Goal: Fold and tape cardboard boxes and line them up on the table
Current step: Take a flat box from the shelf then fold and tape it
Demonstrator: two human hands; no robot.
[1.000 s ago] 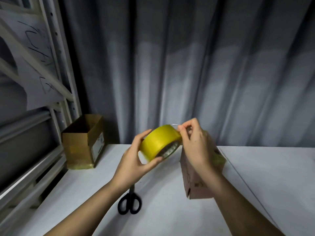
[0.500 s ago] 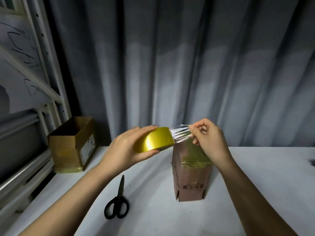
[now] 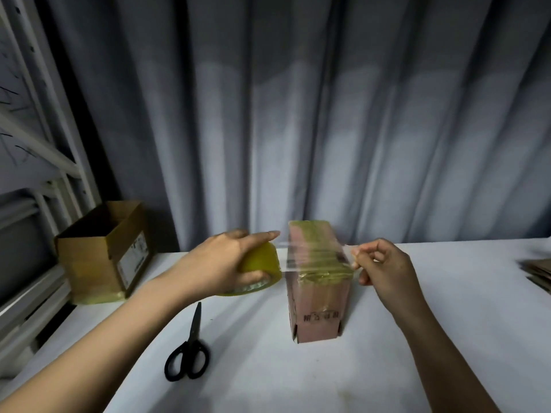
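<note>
A tall narrow cardboard box stands upright in the middle of the white table, its top covered with yellowish tape. My left hand grips the yellow tape roll just left of the box top. My right hand pinches the free end of the tape at the box's right side. A clear strip of tape stretches between the two hands, across the top of the box.
Black scissors lie on the table in front of the roll. An open brown cardboard box stands at the far left by a metal shelf frame. Flat cardboard sheets lie at the right edge. A grey curtain hangs behind.
My hands have drawn apart, pulling a longer strip of tape out over the box top. The roll went left and down, the right hand moved right past the box.
</note>
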